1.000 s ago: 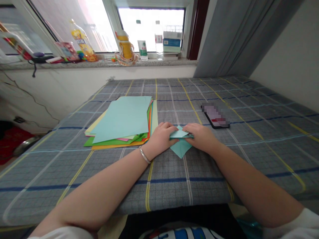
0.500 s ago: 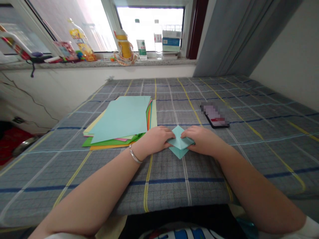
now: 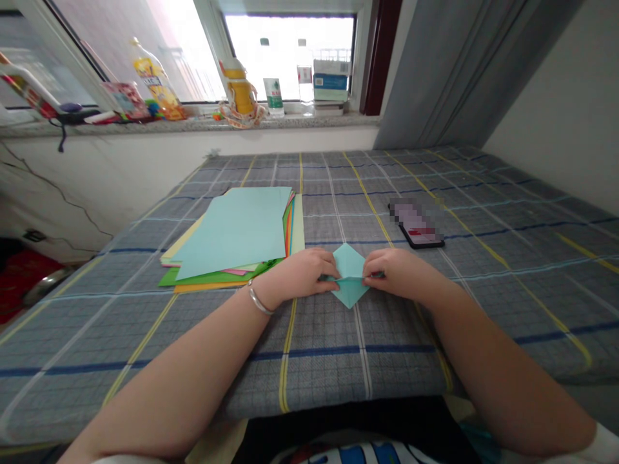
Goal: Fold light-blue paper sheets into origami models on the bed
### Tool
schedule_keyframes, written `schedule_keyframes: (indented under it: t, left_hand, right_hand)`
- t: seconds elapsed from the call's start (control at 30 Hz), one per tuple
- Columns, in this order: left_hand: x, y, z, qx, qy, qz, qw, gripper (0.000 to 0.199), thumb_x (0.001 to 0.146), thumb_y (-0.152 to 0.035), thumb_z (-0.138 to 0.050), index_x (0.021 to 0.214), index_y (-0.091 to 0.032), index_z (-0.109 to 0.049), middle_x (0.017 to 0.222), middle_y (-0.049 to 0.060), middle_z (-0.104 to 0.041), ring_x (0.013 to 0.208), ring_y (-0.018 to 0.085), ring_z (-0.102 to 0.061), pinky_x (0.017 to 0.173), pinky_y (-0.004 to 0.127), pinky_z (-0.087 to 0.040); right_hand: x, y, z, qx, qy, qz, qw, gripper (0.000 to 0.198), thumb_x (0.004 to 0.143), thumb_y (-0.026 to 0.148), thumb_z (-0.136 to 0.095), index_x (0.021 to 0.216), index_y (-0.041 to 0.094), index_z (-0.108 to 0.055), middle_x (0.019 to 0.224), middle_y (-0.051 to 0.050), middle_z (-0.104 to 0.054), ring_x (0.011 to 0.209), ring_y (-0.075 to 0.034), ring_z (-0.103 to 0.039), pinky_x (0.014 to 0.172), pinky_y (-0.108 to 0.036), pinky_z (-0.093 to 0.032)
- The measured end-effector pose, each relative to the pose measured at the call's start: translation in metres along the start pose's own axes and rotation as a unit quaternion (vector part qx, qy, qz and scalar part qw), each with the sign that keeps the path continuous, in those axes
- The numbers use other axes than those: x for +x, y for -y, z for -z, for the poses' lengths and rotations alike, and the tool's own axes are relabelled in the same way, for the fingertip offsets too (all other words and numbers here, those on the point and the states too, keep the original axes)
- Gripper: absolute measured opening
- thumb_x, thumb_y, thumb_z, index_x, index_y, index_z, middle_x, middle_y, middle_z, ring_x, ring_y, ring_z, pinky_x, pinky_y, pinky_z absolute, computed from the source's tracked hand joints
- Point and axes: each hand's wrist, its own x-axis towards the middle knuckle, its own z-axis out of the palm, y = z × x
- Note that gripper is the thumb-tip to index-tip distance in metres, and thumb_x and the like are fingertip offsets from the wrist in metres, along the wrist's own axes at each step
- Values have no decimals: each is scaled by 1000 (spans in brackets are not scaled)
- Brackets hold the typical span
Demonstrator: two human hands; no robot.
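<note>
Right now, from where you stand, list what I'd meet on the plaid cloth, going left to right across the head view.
Stack of colored paper → left hand → folded light-blue paper → right hand.

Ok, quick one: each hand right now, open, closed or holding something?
Left hand: closed, holding the left side of the folded light-blue paper.
Right hand: closed, holding the same paper's right side.
</note>
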Motion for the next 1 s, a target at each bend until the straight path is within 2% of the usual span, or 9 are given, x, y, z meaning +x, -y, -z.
schedule_keyframes:
  t: [0.07,0.17,0.3,0.43,0.63,0.77,1.0]
  left_hand:
    - [-2,4,2,-32,7,11,999,13,89,-27,-64,88,-17,-72,87,4,-69,90,17,-62,87,27,-44]
    - [-4,9,3,-71,7,60,996,18,91,-26,-60,79,-16,-68,81,2,-67,82,15,-60,79,25,-44]
    - [-1,10,-4,-91,-37,165,981,22,93,-28,-51,79,-17,-62,75,0,-62,71,14,-56,67,25,-41]
    - [6,6,-14,-80,-83,233,966,21,94,-29,-47,80,-18,-58,75,1,-60,71,16,-55,64,26,-39]
    - [12,2,-22,-37,-99,280,954,19,95,-30,-48,82,-18,-56,77,2,-62,75,18,-58,68,28,-41]
    - [12,2,-23,-27,-97,295,950,20,95,-31,-46,84,-18,-57,78,3,-63,77,19,-60,70,30,-43]
    - [13,4,-26,-18,-107,310,945,23,96,-33,-44,88,-17,-59,79,5,-66,78,21,-62,70,31,-44]
  right_hand:
    - [0,-2,1,-3,4,-18,1000,14,85,24,-63,74,18,-71,86,-5,-69,78,-16,-62,70,-27,-41]
    - [-1,-3,2,-6,-2,-41,999,14,84,22,-61,73,18,-69,81,-4,-68,74,-15,-58,66,-27,-39]
    - [0,-3,3,18,-22,-101,995,14,85,25,-57,76,18,-67,75,-2,-67,70,-15,-56,63,-27,-37]
    - [1,-7,5,70,-7,-148,986,16,85,28,-56,76,19,-65,75,-2,-67,69,-15,-57,62,-26,-37]
    - [1,-14,3,130,35,-225,965,20,83,34,-58,76,18,-68,67,-3,-67,61,-16,-58,56,-27,-38]
    - [0,-19,1,127,26,-207,970,16,78,32,-62,74,19,-71,72,-3,-71,66,-17,-62,58,-27,-41]
    - [-1,-24,1,140,29,-244,959,15,79,30,-63,71,19,-69,66,-3,-69,61,-16,-60,55,-27,-41]
